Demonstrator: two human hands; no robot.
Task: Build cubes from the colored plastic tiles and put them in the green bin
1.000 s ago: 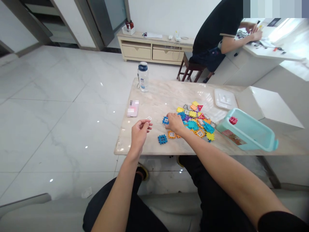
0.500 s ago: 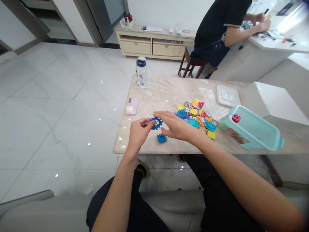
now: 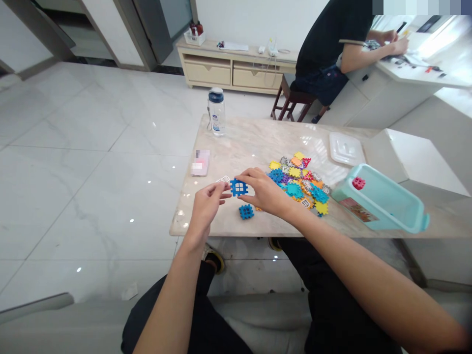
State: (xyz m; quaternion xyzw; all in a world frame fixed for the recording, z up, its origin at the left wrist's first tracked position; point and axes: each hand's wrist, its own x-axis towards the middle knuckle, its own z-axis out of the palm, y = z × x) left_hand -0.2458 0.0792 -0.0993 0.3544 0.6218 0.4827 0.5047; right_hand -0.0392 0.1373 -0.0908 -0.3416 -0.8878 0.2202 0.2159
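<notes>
Blue window piece (image 3: 239,187) is held over the near part of the marbled tabletop (image 3: 239,147), pinched by the right hand's (image 3: 262,191) fingers; the left hand's (image 3: 206,205) fingers reach its left edge, their grip unclear. Coloured pieces (image 3: 295,190) crowd rightward, beside a turquoise bin (image 3: 389,194). Bare tabletop stretches back to a bottle (image 3: 217,115) near the far edge; beyond, glossy floor (image 3: 92,172) meets a low cabinet (image 3: 208,73).

You now hold the blue, toothed, square plastic piece (image 3: 239,187) mid-frame, left of its place a second ago; its half-second-old diamond tilt is squared up, and your right hand (image 3: 266,192) now pinches its upper and lower edges.
</notes>
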